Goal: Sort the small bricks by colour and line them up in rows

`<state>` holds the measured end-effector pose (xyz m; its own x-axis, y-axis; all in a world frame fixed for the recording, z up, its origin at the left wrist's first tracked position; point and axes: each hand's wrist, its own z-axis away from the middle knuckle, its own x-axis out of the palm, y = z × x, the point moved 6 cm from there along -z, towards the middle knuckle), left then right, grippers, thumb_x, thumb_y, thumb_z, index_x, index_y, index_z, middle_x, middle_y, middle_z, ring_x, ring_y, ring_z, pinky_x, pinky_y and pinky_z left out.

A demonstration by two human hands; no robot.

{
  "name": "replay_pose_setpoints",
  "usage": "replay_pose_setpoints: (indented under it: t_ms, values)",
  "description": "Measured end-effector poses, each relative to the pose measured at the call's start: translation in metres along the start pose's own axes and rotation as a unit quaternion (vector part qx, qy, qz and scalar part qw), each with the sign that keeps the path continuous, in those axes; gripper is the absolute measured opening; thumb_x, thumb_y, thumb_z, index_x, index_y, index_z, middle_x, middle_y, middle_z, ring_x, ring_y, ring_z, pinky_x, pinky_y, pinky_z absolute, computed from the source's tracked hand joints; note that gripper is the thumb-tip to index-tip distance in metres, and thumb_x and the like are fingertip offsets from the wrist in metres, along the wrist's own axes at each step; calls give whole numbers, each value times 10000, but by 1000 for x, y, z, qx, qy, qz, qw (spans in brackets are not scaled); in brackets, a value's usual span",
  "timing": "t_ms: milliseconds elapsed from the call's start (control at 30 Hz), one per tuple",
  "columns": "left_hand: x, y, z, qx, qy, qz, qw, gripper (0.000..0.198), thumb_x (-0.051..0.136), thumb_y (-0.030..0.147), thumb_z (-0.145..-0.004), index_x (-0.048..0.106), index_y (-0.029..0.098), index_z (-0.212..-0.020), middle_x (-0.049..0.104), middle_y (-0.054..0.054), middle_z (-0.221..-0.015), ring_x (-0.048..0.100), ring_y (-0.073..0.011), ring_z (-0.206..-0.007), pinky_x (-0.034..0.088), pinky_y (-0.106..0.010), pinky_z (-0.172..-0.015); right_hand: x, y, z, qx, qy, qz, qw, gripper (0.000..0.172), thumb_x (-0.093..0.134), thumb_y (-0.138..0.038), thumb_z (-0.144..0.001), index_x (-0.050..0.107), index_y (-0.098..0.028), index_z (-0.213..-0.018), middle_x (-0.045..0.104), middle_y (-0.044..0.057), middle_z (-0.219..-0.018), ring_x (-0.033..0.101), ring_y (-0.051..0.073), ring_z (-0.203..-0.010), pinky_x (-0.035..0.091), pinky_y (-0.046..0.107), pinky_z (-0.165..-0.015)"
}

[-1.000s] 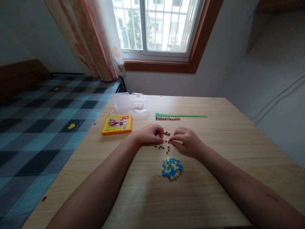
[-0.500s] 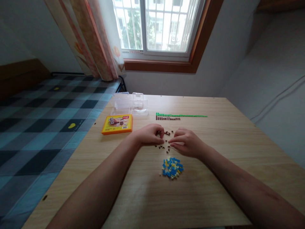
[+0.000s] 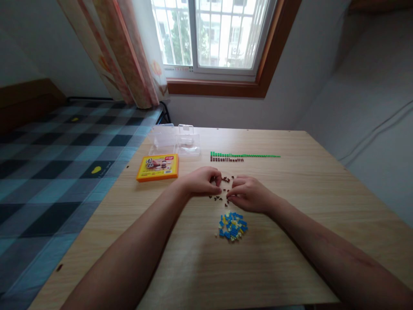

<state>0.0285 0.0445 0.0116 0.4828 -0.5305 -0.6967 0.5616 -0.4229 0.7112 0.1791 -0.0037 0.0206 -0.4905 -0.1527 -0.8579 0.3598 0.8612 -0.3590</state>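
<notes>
My left hand [image 3: 204,181] rests on the table with its fingers curled and its thumb apart from them; no piece shows in it. Small brown building bricks [image 3: 226,179] lie scattered between my hands, several of them close to the left fingertips. My right hand [image 3: 248,193] comes in from the other side, thumb and index finger together at a small brown brick [image 3: 227,197]. The fingers partly cover that brick. Nearer to me lies a loose pile of blue and yellow bricks [image 3: 232,226].
Behind my hands, a long row of green bricks [image 3: 238,155] runs above a shorter brown row [image 3: 226,159]. At the left stand an orange-yellow box [image 3: 158,167] and open clear plastic cases [image 3: 189,145]. A bed with a checked cover [image 3: 97,146] adjoins the wooden table [image 3: 180,267].
My right fingers have moved slightly toward me, from one brown brick to another, and the thumb and index finger have drawn together. The left hand has stayed in place.
</notes>
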Motion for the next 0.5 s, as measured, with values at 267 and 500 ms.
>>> replay_pose_setpoints:
  t_ms: [267,500]
  values:
    - [-1,-2,-1,-3,-8,-13,1000,147,704,295,-708,634,180,-767,535,16,-713,461,-132,-656,330,-279,-589,-27,32,12,104,124,108,981,154,620,-228,-910,761,-201,-854,697,63,-810,562,205,-783,435,355,-772]
    - [0,3,-1,9,-40,-12,999,153,734,269,-685,630,182,-757,580,6,-747,480,-142,-708,356,-280,-645,-25,65,19,192,145,126,962,135,663,-231,-875,781,-205,-814,699,59,-755,595,217,-782,445,359,-774]
